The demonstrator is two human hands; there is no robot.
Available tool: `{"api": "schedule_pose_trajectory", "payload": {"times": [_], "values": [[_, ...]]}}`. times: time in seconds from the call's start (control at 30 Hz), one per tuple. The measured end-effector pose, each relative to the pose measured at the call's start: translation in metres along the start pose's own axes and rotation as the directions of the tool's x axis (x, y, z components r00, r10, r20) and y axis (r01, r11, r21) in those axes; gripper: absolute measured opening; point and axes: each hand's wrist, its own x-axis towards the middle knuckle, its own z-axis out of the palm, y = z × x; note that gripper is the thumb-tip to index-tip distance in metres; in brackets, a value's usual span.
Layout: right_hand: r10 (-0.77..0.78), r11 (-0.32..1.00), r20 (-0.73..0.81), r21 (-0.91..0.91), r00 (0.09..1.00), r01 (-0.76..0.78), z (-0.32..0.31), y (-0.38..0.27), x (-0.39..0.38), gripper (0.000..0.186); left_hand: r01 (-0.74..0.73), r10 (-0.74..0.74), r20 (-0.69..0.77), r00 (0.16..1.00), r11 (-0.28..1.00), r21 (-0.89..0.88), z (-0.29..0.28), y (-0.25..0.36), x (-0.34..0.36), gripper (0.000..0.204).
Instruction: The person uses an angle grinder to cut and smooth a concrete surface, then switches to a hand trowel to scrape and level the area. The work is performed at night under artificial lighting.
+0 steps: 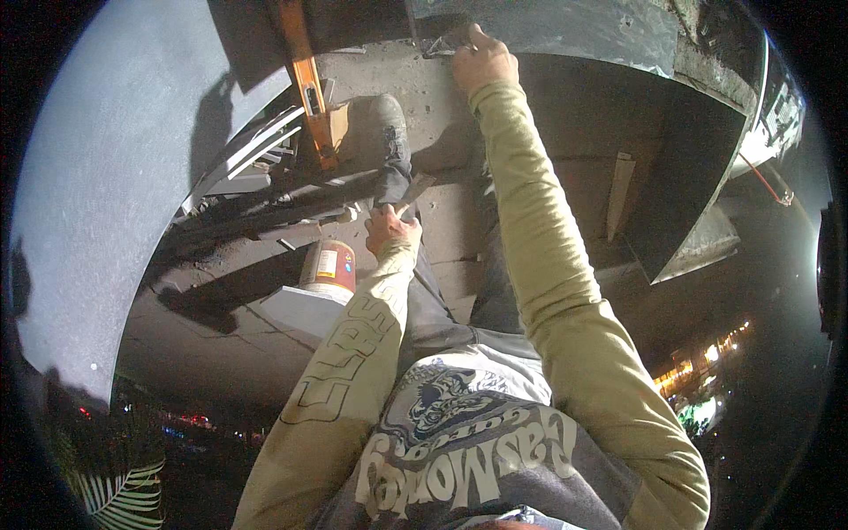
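My left hand (389, 231) is low in front of me, fingers wrapped round a tool with a flat, widening blade that looks like a putty knife (417, 191). Farther off, my right hand (486, 64) is up against the lower edge of a grey, smeared panel (583, 35). Its fingers are curled in; whatever they may hold is hidden. A brown and white can (329, 267) stands close to my left forearm, beside a pale flat board (305, 307).
An orange spirit level (311, 93) stands leaning at the far left, near stacked pale strips (256, 150). A large grey panel (132, 132) curves along the left. My boot (389, 132) is on the dusty floor. A narrow strip (620, 194) leans on the right; beyond are night lights.
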Motion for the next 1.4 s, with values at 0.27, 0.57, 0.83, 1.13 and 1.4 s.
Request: {"api": "schedule_pose_trajectory", "payload": {"times": [0.27, 0.57, 0.83, 1.13, 1.4], "values": [[0.056, 0.997, 0.093, -0.053, 0.994, -0.051, -0.002, -0.004, -0.001, 0.058, -0.015, 0.015, 0.038, 0.999, 1.000, -0.001, -0.001, -0.006, 0.002, 0.050], [0.088, 0.996, 0.101, -0.034, 0.991, -0.084, -0.008, 0.001, -0.005, 0.059, -0.034, 0.034, -0.064, 0.997, 0.999, -0.006, 0.004, -0.005, -0.002, 0.042], [-0.050, 0.994, 0.023, -0.098, 0.998, 0.052, 0.002, 0.026, 0.016, 0.057, -0.077, 0.074, -0.178, 0.981, 0.997, -0.010, 0.013, -0.003, -0.002, 0.035], [-0.021, 0.995, 0.041, -0.095, 0.999, 0.025, -0.005, 0.030, 0.027, 0.052, -0.056, 0.057, -0.155, 0.986, 0.998, 0.007, 0.022, -0.006, -0.005, 0.037], [-0.032, 0.998, 0.101, -0.058, 0.994, 0.038, -0.025, 0.007, 0.016, 0.055, -0.060, 0.063, -0.116, 0.991, 0.998, 0.025, 0.007, 0.001, -0.004, 0.036]]}}
